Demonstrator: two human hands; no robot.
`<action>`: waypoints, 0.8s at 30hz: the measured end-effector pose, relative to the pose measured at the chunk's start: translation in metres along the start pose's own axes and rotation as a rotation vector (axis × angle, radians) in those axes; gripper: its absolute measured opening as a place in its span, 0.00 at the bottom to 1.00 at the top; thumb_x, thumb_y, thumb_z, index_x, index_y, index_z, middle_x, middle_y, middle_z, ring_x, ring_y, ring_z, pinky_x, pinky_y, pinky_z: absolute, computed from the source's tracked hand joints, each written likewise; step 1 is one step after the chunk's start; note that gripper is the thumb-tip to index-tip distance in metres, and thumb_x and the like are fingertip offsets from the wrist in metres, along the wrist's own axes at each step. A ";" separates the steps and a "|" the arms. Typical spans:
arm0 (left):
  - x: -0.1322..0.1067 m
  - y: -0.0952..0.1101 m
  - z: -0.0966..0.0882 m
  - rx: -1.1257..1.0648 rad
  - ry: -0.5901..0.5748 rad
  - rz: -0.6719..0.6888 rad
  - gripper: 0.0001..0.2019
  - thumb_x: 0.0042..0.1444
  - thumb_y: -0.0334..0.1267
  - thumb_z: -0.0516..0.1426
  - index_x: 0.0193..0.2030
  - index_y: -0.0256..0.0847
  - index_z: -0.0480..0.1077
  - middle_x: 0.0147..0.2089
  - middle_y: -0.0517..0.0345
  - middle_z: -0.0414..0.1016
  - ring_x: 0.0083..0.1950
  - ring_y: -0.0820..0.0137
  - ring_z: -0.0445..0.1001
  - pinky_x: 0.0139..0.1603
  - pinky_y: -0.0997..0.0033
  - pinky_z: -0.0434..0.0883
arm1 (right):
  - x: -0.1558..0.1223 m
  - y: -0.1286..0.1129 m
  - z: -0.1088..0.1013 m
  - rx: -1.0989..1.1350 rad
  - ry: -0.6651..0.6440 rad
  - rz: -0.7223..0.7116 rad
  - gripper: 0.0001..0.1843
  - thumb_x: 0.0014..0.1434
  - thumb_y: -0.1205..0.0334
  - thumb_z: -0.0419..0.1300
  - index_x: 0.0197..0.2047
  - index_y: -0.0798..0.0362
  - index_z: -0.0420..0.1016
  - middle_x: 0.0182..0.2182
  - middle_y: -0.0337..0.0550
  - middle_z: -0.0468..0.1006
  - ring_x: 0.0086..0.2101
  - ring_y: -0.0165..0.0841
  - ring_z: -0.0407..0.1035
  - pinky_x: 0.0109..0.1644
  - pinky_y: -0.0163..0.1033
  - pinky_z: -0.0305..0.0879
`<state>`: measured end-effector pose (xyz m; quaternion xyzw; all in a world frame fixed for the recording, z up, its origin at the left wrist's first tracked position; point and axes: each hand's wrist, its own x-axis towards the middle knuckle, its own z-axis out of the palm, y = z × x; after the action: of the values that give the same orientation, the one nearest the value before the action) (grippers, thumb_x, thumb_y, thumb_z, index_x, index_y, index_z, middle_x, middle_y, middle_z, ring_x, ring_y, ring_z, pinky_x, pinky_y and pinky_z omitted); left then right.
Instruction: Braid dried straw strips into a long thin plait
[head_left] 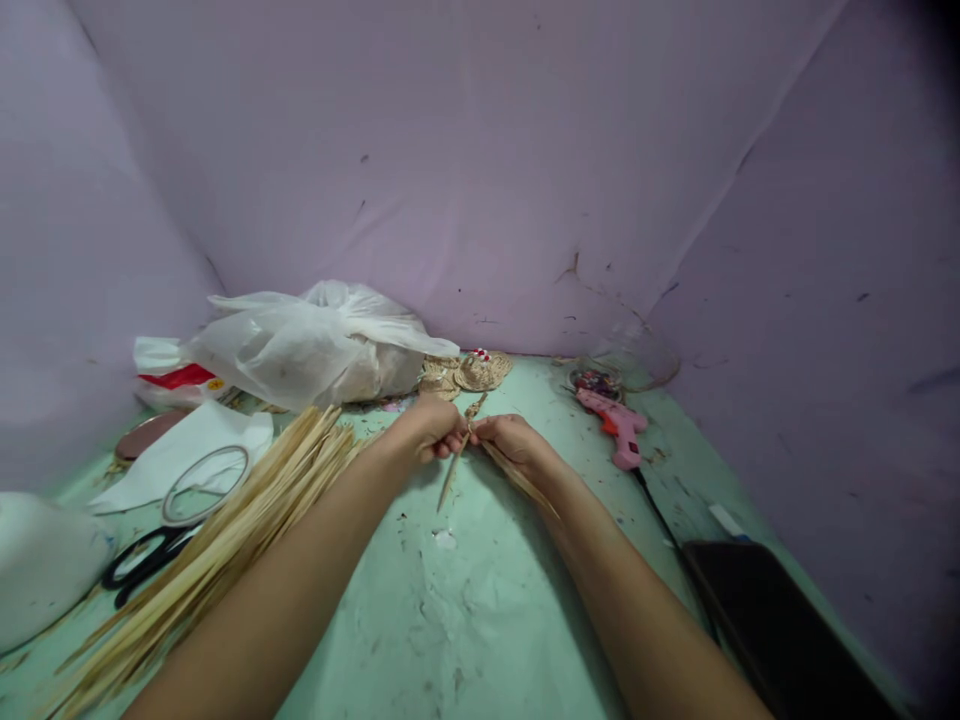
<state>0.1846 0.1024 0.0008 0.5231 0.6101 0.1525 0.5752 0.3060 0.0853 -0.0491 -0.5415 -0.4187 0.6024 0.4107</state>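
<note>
Both hands meet over the middle of the table, pinching a small braid of dried straw. My left hand is closed on its left side, fingertips against the strands. From the other side my right hand is closed on it too, with a loose straw strand running back under the palm toward the wrist. Another strand end points down toward me between the hands. The braided part sticks up beyond the fingertips. Just behind lie woven straw pieces, one with red and white beads on it.
A bundle of dried straw lies left, beside black-handled scissors and a tape ring. A white plastic bag fills the back left. A pink glue gun, its cord and a dark flat object lie right. Purple walls enclose the table.
</note>
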 end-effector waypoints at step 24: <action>0.030 -0.025 0.022 0.295 0.289 0.254 0.03 0.35 0.28 0.53 0.17 0.36 0.61 0.18 0.59 0.61 0.21 0.76 0.58 0.18 0.76 0.48 | -0.040 -0.034 0.019 -1.417 0.321 -0.136 0.14 0.45 0.65 0.54 0.35 0.55 0.75 0.32 0.53 0.76 0.35 0.38 0.69 0.33 0.35 0.58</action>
<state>0.1982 0.1073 -0.0412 0.6467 0.6312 0.2059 0.3755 0.2914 0.0572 -0.0031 -0.7318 -0.6753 0.0732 0.0544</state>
